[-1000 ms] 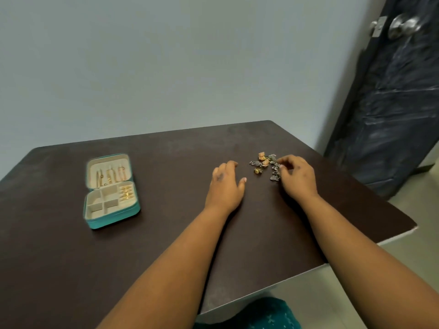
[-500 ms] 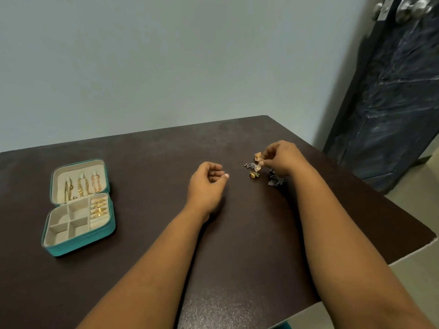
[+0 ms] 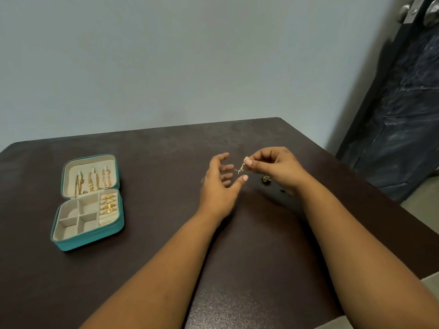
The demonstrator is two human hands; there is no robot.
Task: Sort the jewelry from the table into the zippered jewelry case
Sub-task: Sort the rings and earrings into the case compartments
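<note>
Centrally, the right hand (image 3: 273, 166) pinches a gold earring (image 3: 244, 164) in its grip above the desk (image 3: 154, 269); the left hand (image 3: 219, 184) waits beside it, fingers loosely spread. Remaining jewelry (image 3: 266, 179) lies just right. At left sits the open teal jewelry case (image 3: 89, 242).

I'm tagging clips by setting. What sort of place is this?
Probably a room in a home: a plain painted wall, a dark door with a round knob, and a dark table.
</note>
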